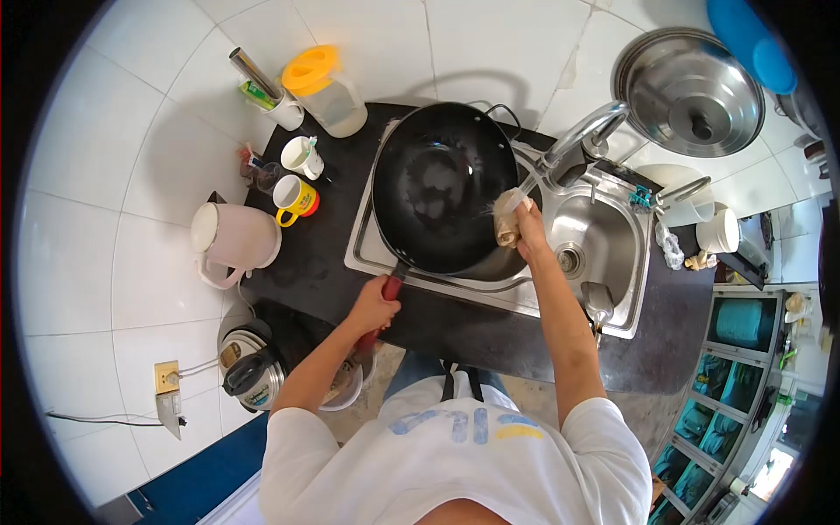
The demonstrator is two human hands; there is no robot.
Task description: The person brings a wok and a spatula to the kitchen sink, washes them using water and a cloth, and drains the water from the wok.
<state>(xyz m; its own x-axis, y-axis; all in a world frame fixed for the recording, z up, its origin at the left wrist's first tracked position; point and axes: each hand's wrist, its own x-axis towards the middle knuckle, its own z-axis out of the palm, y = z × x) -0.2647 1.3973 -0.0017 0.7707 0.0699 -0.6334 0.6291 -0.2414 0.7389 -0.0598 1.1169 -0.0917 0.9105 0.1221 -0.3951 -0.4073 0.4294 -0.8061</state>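
A large black wok (442, 188) rests tilted over the left side of the steel sink. My left hand (374, 308) is closed around its red handle (394, 284) near the counter's front edge. By the wok's right rim, my right hand (530, 229) grips a beige crumpled cloth (506, 219), perhaps a loofah scrubber. The curved faucet (584, 131) points at this cloth, and a clear stream of water seems to run onto it. The wok's inside looks wet and shiny. Much of the left basin lies hidden under the wok.
Right of my hand is the second sink basin (604, 232), with a metal ladle-like tool (598, 302) at its front. Left stand a pink kettle (236, 236), mugs (296, 198) and a yellow-lidded pitcher (325, 92). A steel lid (689, 92) leans against the back wall.
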